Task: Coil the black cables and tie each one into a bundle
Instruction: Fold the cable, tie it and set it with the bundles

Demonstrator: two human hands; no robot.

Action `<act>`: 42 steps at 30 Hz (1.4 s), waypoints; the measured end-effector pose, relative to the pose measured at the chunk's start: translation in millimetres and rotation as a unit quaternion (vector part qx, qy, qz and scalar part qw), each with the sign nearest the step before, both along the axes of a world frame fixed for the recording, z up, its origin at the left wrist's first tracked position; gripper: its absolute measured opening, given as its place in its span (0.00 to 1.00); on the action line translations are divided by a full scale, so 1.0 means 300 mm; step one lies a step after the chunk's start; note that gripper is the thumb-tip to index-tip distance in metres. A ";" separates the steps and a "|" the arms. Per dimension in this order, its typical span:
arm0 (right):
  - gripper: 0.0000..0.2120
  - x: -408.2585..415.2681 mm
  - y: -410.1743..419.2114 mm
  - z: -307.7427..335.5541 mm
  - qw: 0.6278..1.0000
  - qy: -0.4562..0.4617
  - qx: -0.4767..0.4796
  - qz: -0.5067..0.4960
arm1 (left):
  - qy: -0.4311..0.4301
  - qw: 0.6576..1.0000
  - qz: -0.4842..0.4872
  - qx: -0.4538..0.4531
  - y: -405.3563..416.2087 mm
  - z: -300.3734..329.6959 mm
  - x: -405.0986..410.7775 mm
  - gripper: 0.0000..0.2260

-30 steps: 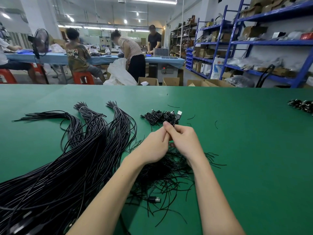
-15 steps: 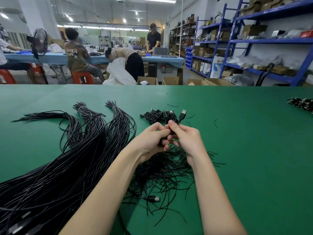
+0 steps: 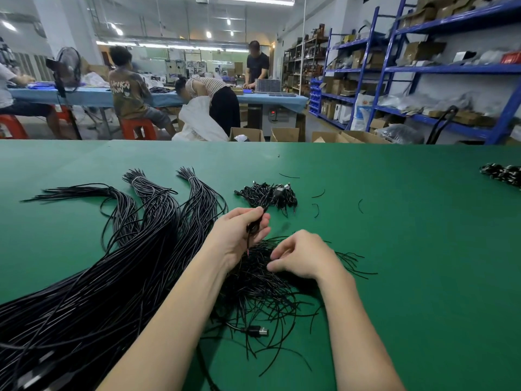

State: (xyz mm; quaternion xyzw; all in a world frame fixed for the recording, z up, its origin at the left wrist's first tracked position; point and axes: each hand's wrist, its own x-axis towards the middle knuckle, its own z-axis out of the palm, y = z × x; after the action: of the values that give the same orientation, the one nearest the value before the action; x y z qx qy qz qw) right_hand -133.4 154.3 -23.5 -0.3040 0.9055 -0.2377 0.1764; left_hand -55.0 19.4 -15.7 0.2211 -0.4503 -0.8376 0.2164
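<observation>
On the green table point(image 3: 394, 249), a worker's right hand point(image 3: 303, 256) reaches with curled fingers into a heap of short black ties point(image 3: 267, 289), whether it has pinched one cannot be told, while the left hand point(image 3: 239, 235) grips a coiled black cable point(image 3: 255, 227) just beyond, the long uncoiled cables point(image 3: 84, 292) fanned out at left. The coil appears wound and awaiting its tie, so the next move calls for wrapping a tie around it and adding it to the finished bundles point(image 3: 266, 194) farther back. A seated worker's brown shirt point(image 3: 124, 94) carries lettering too blurred to read.
</observation>
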 end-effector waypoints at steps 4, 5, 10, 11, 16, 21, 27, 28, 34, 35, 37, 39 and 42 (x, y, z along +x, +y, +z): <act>0.03 0.021 -0.023 0.000 0.999 0.041 0.027 -0.012 | 0.006 1.000 0.008 -0.008 -0.007 -0.010 0.001 0.04; 0.02 0.021 -0.023 0.001 0.999 0.042 0.031 -0.009 | 0.006 1.000 0.013 -0.013 -0.009 -0.014 0.000 0.05; 0.05 0.009 -0.008 -0.004 0.998 0.051 0.001 -0.026 | -0.007 0.998 0.037 -0.053 -0.014 -0.035 -0.005 0.04; 0.05 0.000 0.002 -0.007 0.998 0.051 -0.014 -0.031 | -0.009 0.997 0.043 -0.061 -0.015 -0.040 -0.005 0.04; 0.03 -0.051 0.073 -0.013 0.988 -0.052 -0.142 -0.040 | -0.001 0.993 0.059 -0.106 -0.018 -0.050 -0.005 0.04; 0.02 -0.078 0.121 -0.012 0.953 -0.121 -0.272 -0.047 | 0.002 0.991 0.059 -0.122 -0.015 -0.052 -0.007 0.04; 0.03 -0.062 0.105 -0.014 0.888 -0.229 -0.392 -0.069 | -0.008 0.989 0.061 -0.135 -0.008 -0.062 -0.013 0.10; 0.03 -0.054 0.094 -0.010 0.877 -0.241 -0.411 -0.069 | -0.013 0.987 0.062 -0.145 -0.005 -0.064 -0.015 0.10; 0.03 -0.013 0.023 -0.002 0.846 -0.249 -0.468 -0.059 | -0.007 0.974 0.055 -0.220 0.023 -0.057 -0.012 0.04; 0.03 -0.006 0.014 -0.004 0.844 -0.250 -0.470 -0.062 | -0.001 0.972 0.052 -0.230 0.029 -0.055 -0.012 0.04; 0.05 0.003 0.000 -0.008 0.832 -0.263 -0.482 -0.082 | 0.009 0.967 0.043 -0.250 0.039 -0.050 -0.011 0.05; 0.09 0.004 -0.007 -0.009 0.809 -0.297 -0.494 -0.114 | 0.009 0.960 0.039 -0.276 0.043 -0.047 -0.009 0.05; 0.12 -0.006 -0.001 -0.010 0.801 -0.331 -0.479 -0.137 | -0.006 0.941 0.044 -0.336 0.042 -0.047 -0.006 0.05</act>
State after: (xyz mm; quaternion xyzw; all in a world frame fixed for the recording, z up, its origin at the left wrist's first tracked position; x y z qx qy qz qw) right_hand -135.1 154.1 -26.5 -0.1257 0.5950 -0.7492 0.2624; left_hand -56.8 32.1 -29.7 0.1597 -0.6967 -0.6257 0.3124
